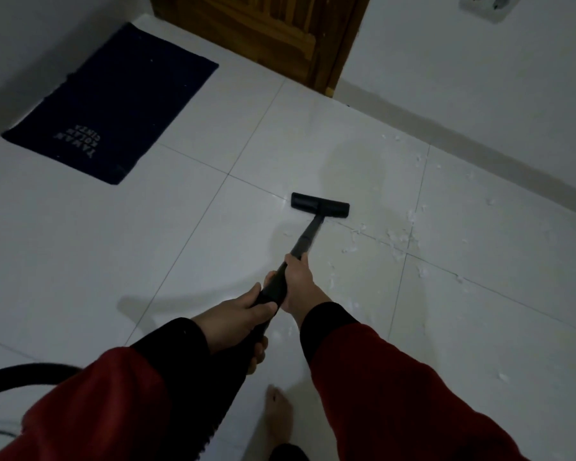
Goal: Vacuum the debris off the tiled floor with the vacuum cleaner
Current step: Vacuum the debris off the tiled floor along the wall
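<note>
The black vacuum wand (308,236) runs from my hands out to its flat floor nozzle (320,205), which rests on the white tiled floor (213,247) near a grout crossing. My right hand (298,282) grips the wand higher up, and my left hand (236,317) grips it lower, close to my body. Small white debris scraps (398,239) lie scattered to the right of the nozzle, along the grout line and toward the wall. A few more scraps (281,334) sit near my hands.
A dark blue mat (113,104) with pale lettering lies at the far left. A wooden door (266,31) stands at the back, a white wall with a socket (487,6) to the right. The black hose (17,374) curves at lower left. My bare foot (278,415) is below.
</note>
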Tool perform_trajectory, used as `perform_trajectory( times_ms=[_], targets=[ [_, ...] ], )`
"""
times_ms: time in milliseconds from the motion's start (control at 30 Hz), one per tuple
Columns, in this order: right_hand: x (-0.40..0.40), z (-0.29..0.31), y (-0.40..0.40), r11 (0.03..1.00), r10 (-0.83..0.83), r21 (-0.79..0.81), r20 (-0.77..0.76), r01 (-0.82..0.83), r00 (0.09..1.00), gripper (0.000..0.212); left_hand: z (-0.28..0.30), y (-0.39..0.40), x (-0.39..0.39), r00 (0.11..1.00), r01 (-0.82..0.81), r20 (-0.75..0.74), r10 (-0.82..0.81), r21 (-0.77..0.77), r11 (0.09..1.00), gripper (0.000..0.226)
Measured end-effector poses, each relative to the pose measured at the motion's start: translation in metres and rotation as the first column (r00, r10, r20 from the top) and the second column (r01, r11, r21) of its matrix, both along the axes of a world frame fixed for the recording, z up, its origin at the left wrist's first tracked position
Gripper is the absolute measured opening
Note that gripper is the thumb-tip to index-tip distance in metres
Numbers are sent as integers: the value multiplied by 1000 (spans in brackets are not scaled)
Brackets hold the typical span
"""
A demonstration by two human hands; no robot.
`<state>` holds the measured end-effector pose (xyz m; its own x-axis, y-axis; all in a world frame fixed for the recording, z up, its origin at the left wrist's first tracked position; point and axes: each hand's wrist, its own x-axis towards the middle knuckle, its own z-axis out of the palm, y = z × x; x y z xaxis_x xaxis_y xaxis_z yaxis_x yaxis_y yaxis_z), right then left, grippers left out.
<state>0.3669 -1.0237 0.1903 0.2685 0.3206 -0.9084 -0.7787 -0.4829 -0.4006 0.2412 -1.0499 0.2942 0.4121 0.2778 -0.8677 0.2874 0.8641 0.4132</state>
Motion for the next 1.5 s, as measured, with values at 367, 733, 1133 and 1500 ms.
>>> perform_trajectory(
  times_ms=[367,733,1133,1500],
  targets=[
    [-72,8,-62,999,-38,19,-17,39,999,56,7,-58,-72,999,46,-11,-46,33,998,60],
    [-118,15,-107,999,-47,12,-6,47,999,54,9,-103,-120,998,63,5,-63,70,996,60],
    [-133,15,-176,997,46,-63,-24,-48,999,55,22,-177,-130,999,21,-29,-21,28,999,57],
    [-182,35,-245,995,30,-92,-75,-37,997,56,53,-246,-174,996,13,-90,-14,-18,1000,56]
  ],
)
